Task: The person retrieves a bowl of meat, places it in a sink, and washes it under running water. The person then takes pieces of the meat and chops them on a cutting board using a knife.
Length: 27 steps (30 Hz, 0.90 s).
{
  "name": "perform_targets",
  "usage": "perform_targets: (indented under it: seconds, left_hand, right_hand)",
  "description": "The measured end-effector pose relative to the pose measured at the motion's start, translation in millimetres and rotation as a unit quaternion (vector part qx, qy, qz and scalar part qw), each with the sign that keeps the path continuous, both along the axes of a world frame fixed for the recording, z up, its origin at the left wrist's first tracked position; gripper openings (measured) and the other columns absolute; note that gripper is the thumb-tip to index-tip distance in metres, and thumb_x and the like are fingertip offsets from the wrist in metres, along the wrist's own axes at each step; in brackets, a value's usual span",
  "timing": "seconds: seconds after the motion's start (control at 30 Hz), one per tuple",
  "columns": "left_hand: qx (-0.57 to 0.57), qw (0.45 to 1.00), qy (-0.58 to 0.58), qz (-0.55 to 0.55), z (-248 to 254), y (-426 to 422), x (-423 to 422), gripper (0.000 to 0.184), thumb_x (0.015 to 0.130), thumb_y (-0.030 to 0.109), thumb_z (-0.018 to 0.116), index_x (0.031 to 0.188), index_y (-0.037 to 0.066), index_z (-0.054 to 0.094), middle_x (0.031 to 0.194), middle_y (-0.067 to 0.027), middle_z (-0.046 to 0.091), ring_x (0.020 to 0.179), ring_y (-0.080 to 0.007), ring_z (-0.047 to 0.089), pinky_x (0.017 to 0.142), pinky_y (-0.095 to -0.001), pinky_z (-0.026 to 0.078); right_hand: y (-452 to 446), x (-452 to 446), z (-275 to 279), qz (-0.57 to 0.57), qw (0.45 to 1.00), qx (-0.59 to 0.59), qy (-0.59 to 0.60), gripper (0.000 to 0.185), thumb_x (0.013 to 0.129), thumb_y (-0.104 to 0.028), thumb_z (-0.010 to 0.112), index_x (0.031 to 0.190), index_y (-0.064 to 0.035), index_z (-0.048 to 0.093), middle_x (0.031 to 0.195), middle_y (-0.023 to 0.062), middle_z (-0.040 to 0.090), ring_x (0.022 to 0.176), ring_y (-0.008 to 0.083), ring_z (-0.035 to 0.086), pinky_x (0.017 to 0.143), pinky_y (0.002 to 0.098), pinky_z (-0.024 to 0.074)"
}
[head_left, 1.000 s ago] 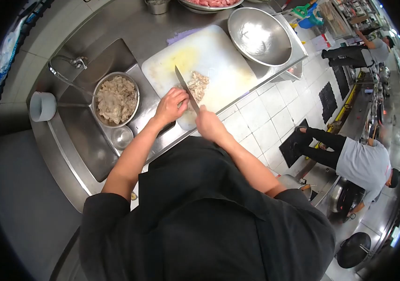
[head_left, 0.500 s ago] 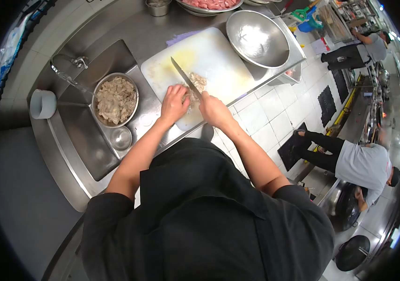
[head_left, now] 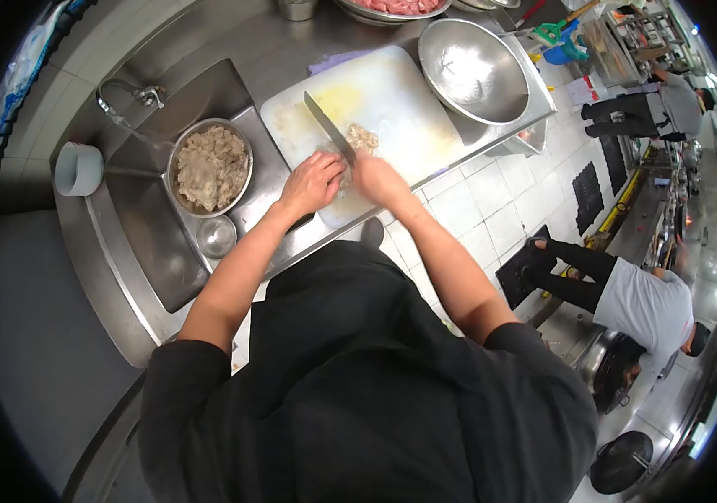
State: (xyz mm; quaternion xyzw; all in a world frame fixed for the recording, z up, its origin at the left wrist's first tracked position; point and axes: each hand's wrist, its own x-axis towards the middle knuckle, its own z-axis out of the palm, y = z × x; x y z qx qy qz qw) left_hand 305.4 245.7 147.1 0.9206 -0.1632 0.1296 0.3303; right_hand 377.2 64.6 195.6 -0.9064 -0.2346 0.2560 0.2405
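In my right hand (head_left: 380, 178), somewhat blurred, is the handle of a kitchen knife (head_left: 326, 122); its blade points up and left over the white cutting board (head_left: 413, 126). My left hand (head_left: 314, 180) is beside the blade, fingers curled down onto a piece of pale meat (head_left: 345, 178) that they mostly cover. Small cut pieces of pale meat (head_left: 363, 137) lie just beyond the knife. Left of the board, a metal bowl heaped with pale, wet meat chunks (head_left: 210, 168) sits at the sink.
A large metal bowl (head_left: 474, 71) stands on the board's right. Behind are a bowl of pink meat (head_left: 399, 7) and a metal container (head_left: 298, 8). A small bowl (head_left: 216, 237) and a faucet (head_left: 128, 96) are at the sink (head_left: 145, 210). Two people (head_left: 645, 303) work across the aisle.
The whole view has shifted a little, moving the board rightward in the picture. My right hand and the knife have moved slightly closer to my left hand, which still presses on the meat.
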Motion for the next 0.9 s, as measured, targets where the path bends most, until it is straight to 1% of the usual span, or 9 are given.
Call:
perform_targets:
  seconds: [0.13, 0.2, 0.33, 0.5, 0.57, 0.67, 0.73, 0.87, 0.9]
  left_hand:
    - [0.014, 1.0, 0.025, 0.001, 0.7, 4.3, 8.7, 0.026, 0.082, 0.007, 0.068, 0.107, 0.002, 0.068, 0.117, -0.0129, 0.067, 0.109, -0.0327, 0.061, 0.095, -0.0414, 0.052]
    - [0.014, 0.999, 0.044, -0.004, -4.3, 2.8, 3.4, 0.027, 0.082, 0.007, 0.068, 0.109, 0.002, 0.068, 0.118, -0.0135, 0.067, 0.11, -0.0333, 0.061, 0.096, -0.042, 0.052]
    - [0.009, 1.0, 0.023, 0.009, -6.9, 2.6, 5.2, 0.027, 0.082, 0.007, 0.069, 0.109, 0.002, 0.068, 0.118, -0.0135, 0.067, 0.11, -0.0332, 0.061, 0.095, -0.0423, 0.052]
    - [-0.037, 0.998, 0.049, 0.004, 6.1, 5.3, 2.5, 0.027, 0.083, 0.01, 0.071, 0.11, 0.004, 0.068, 0.12, -0.0128, 0.065, 0.112, -0.0326, 0.06, 0.095, -0.0418, 0.052]
    - [0.027, 0.999, 0.0, 0.03, 17.6, 2.1, -3.2, 0.027, 0.084, 0.012, 0.071, 0.11, 0.004, 0.068, 0.122, -0.0129, 0.064, 0.113, -0.0334, 0.06, 0.096, -0.0415, 0.051]
    - [0.02, 0.998, 0.026, 0.056, 7.0, -2.0, -5.8, 0.027, 0.083, 0.009, 0.069, 0.109, 0.005, 0.068, 0.119, -0.014, 0.063, 0.113, -0.0322, 0.06, 0.097, -0.0415, 0.051]
    - [0.001, 0.998, 0.02, 0.053, -0.2, -2.5, -2.0, 0.027, 0.082, 0.007, 0.068, 0.109, 0.004, 0.068, 0.119, -0.0137, 0.064, 0.113, -0.0327, 0.06, 0.097, -0.0415, 0.051]
    - [-0.017, 0.999, 0.015, 0.044, -4.2, 1.7, 1.3, 0.026, 0.081, 0.003, 0.065, 0.107, 0.003, 0.067, 0.117, -0.0131, 0.065, 0.111, -0.0342, 0.06, 0.096, -0.0419, 0.052]
    - [-0.017, 0.999, 0.014, 0.043, -5.5, 4.0, 0.6, 0.026, 0.081, 0.003, 0.065, 0.107, 0.003, 0.067, 0.117, -0.0131, 0.065, 0.111, -0.0342, 0.06, 0.096, -0.0419, 0.052]
  right_hand:
    - [-16.7, -26.7, 47.2, -0.004, 0.997, -0.061, 0.055, 0.024, 0.095, -0.011, 0.048, 0.111, 0.0059, 0.053, 0.092, 0.0345, 0.068, 0.09, 0.0517, 0.067, 0.083, 0.0593, 0.0522]
    - [-19.1, -41.5, 23.0, -0.013, 0.996, -0.068, 0.062, 0.024, 0.095, -0.011, 0.049, 0.111, 0.006, 0.054, 0.092, 0.0348, 0.068, 0.089, 0.0518, 0.067, 0.082, 0.0603, 0.0519]
    - [4.0, -12.9, -26.7, -0.028, 0.998, 0.054, -0.027, 0.025, 0.096, -0.013, 0.049, 0.108, 0.0083, 0.049, 0.085, 0.0361, 0.067, 0.084, 0.053, 0.067, 0.077, 0.0606, 0.0516]
    - [-8.3, 9.7, -2.6, -0.034, 0.998, 0.02, -0.041, 0.023, 0.099, -0.017, 0.052, 0.107, 0.0042, 0.05, 0.086, 0.034, 0.067, 0.083, 0.0532, 0.065, 0.074, 0.0601, 0.0505]
    - [-20.3, 1.8, 9.4, -0.05, 0.998, 0.014, -0.043, 0.021, 0.099, -0.016, 0.052, 0.106, 0.0034, 0.05, 0.085, 0.0337, 0.067, 0.082, 0.0532, 0.065, 0.073, 0.0602, 0.0499]
    - [-25.8, -11.6, 32.3, -0.052, 0.996, 0.018, -0.063, 0.021, 0.095, -0.014, 0.054, 0.107, 0.0031, 0.05, 0.086, 0.0328, 0.068, 0.085, 0.0509, 0.067, 0.076, 0.0599, 0.0519]
    - [-26.5, -21.6, 41.3, -0.074, 0.987, 0.101, -0.104, 0.019, 0.096, -0.013, 0.053, 0.105, 0.0027, 0.049, 0.084, 0.0331, 0.067, 0.081, 0.052, 0.066, 0.074, 0.0617, 0.0498]
    - [-31.7, -36.3, 14.1, -0.078, 0.989, 0.105, -0.075, 0.018, 0.096, -0.013, 0.052, 0.103, 0.0023, 0.048, 0.084, 0.0325, 0.067, 0.081, 0.0525, 0.065, 0.074, 0.0619, 0.0489]
    - [-32.6, -38.7, 8.2, -0.053, 0.997, 0.052, -0.036, 0.018, 0.096, -0.014, 0.052, 0.103, 0.0022, 0.048, 0.084, 0.0321, 0.067, 0.082, 0.0525, 0.065, 0.074, 0.0618, 0.0488]
